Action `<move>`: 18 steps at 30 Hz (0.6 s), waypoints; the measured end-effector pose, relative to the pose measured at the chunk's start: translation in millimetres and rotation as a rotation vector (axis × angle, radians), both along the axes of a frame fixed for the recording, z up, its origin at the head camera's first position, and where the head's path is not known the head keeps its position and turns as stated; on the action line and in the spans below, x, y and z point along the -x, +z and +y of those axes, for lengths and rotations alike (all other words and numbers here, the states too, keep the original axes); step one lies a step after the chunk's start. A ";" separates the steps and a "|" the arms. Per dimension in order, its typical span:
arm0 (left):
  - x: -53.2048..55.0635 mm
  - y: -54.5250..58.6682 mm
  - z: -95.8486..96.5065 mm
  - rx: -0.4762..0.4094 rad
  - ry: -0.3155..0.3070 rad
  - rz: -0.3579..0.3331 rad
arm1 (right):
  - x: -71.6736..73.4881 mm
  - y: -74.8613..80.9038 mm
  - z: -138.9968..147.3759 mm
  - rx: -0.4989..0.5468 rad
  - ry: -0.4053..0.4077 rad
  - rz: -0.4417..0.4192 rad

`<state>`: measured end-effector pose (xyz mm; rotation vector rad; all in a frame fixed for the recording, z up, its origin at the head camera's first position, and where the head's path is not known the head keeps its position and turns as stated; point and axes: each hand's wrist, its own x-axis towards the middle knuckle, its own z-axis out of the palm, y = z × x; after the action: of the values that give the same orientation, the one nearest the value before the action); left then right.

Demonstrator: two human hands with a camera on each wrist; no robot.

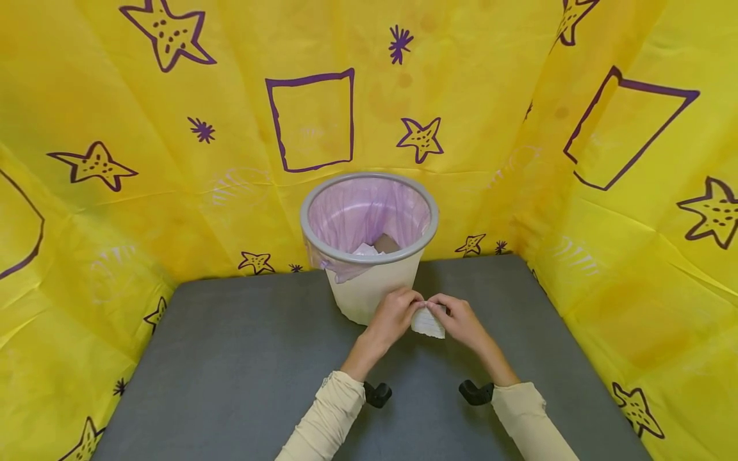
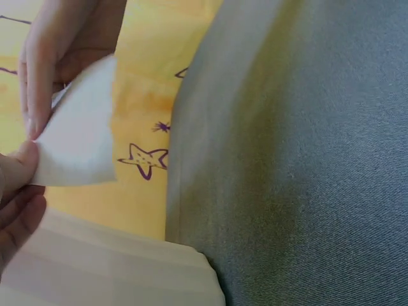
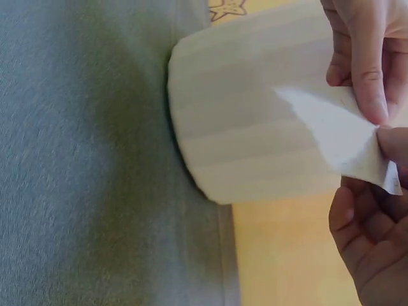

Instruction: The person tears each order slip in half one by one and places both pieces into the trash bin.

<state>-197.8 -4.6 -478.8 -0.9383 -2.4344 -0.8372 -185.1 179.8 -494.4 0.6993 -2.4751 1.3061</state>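
Note:
A small piece of white paper (image 1: 428,323) with faint lines and a ragged lower edge hangs between the two hands. My left hand (image 1: 395,312) pinches its top edge between thumb and fingers. Right beside it, my right hand (image 1: 459,318) pinches the same edge, and the fingertips of both hands nearly meet. In the left wrist view the paper (image 2: 83,131) spreads out below the pinching fingers. The right wrist view shows the paper (image 3: 335,131) bent, with a pointed corner. Both hands are in front of a cream waste bin (image 1: 369,288), lower than its rim.
The bin's grey rim (image 1: 308,237) holds a purple liner bag (image 1: 346,221). White paper scraps (image 1: 366,250) and a brown piece (image 1: 386,243) lie inside. The bin stands on a grey tabletop (image 1: 242,371) against yellow cloth (image 1: 230,211) with purple drawings, which also hangs at both sides.

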 end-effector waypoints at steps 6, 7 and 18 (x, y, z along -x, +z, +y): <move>-8.2 -7.8 -1.1 -0.066 0.025 0.245 | -2.1 8.9 0.0 0.050 0.016 -0.128; -9.8 -9.5 -1.4 -0.081 0.036 0.285 | -2.7 10.8 -0.6 0.055 0.019 -0.144; -14.2 -0.8 -6.0 -0.242 0.056 0.341 | -9.2 27.9 -11.0 0.093 -0.118 -0.156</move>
<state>-183.6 -10.6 -479.5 -0.8402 -2.0096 -0.8506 -175.9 168.8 -466.4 0.4372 -2.5119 1.4709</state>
